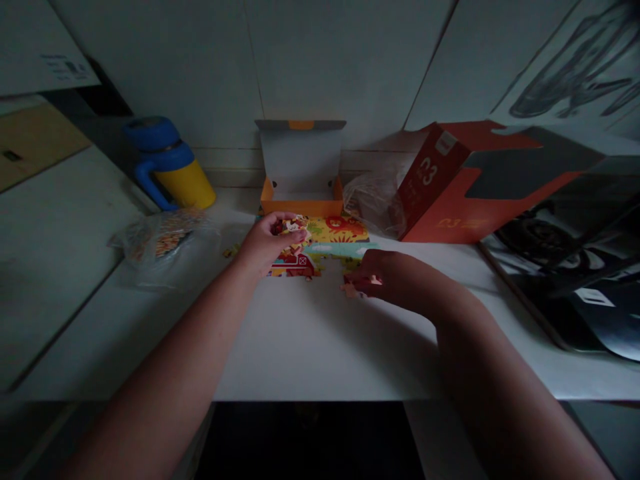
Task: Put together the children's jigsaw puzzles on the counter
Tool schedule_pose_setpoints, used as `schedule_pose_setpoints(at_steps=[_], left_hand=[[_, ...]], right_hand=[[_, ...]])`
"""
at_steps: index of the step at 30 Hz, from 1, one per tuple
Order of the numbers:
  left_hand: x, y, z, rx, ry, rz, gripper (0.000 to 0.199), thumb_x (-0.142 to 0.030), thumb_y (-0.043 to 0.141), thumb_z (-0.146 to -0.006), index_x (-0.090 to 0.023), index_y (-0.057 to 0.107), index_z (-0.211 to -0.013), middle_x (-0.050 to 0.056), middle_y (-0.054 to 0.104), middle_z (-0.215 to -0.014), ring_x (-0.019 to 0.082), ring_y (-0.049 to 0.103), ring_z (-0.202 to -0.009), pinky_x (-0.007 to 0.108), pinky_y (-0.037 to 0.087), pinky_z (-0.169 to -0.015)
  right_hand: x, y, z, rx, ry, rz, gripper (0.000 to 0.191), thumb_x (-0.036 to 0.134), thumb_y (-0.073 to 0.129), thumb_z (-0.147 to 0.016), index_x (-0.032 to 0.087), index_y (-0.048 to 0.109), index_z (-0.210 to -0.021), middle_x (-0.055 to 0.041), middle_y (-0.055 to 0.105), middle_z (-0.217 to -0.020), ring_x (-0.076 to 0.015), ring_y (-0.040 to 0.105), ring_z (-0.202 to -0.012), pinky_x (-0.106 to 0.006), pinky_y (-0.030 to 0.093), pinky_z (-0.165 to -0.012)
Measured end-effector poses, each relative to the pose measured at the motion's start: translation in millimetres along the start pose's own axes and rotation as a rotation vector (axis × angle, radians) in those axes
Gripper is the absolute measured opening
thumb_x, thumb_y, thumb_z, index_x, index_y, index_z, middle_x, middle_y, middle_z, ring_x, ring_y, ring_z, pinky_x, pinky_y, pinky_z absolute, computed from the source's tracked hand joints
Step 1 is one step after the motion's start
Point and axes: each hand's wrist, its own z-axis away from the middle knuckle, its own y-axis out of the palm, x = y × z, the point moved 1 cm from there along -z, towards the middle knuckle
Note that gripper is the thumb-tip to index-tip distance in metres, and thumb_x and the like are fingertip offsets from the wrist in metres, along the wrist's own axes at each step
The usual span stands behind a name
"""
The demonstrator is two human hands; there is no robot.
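A partly joined jigsaw puzzle (295,265) lies on the white tabletop, showing a red vehicle, green and pale blue areas. My left hand (267,243) is over its left side, thumb and fingers closed round several loose puzzle pieces. At the puzzle's lower right, my right hand (395,277) reaches down with curled fingers at a few reddish and pinkish puzzle pieces (353,291); the fingertips are partly hidden. Behind the puzzle, a yellow and red picture sheet (345,229) lies in front of an open orange box (301,207) with its lid raised.
At the left are a blue and yellow jug (185,180) and a clear plastic bag (165,247) with small colourful contents. A crumpled clear bag (375,203) touches a large orange-red carton (445,193). A gas stove (540,247) stands at the far right.
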Motion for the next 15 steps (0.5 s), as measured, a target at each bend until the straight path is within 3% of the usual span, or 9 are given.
schedule_pose_setpoints(at_steps=[3, 7, 11, 15], left_hand=[[0, 6.6, 5, 0.058, 0.014, -0.045, 0.062, -0.034, 0.100, -0.057, -0.019, 0.069, -0.109, 0.004, 0.072, -0.104, 0.017, 0.068, -0.083, 0.030, 0.058, -0.068], [4, 18.7, 13, 0.136, 0.071, -0.176, 0.056, -0.038, 0.096, -0.064, -0.022, 0.071, -0.111, 0.005, 0.072, -0.110, 0.018, 0.067, -0.090, 0.028, 0.054, -0.074], [10, 26.3, 15, 0.271, 0.140, -0.254, 0.052, -0.039, 0.093, -0.071, -0.023, 0.072, -0.116, 0.005, 0.072, -0.105, 0.017, 0.064, -0.088, 0.027, 0.051, -0.075], [12, 24.2, 14, 0.318, 0.127, -0.245, 0.057, -0.041, 0.094, -0.070, -0.024, 0.072, -0.119, 0.004, 0.072, -0.102, 0.017, 0.064, -0.084, 0.027, 0.050, -0.074]], right_hand=[[10, 3, -8, -0.206, 0.063, -0.097, 0.029, 0.037, 0.067, -0.097, 0.023, 0.075, -0.121, -0.0089, 0.077, -0.107, -0.0197, 0.070, -0.082, -0.031, 0.051, -0.074], [24, 16, -20, -0.412, 0.169, -0.453, 0.042, 0.048, 0.070, -0.095, 0.021, 0.065, -0.127, -0.0073, 0.077, -0.104, -0.0174, 0.071, -0.072, -0.027, 0.052, -0.060], [27, 29, -30, -0.401, 0.249, -0.711, 0.051, 0.059, 0.076, -0.087, 0.025, 0.064, -0.122, -0.0058, 0.077, -0.101, -0.0165, 0.071, -0.064, -0.023, 0.049, -0.046], [23, 34, -33, -0.347, 0.306, -0.833, 0.049, 0.064, 0.076, -0.085, 0.025, 0.065, -0.111, -0.0001, 0.071, -0.075, -0.0144, 0.063, -0.047, -0.022, 0.043, -0.039]])
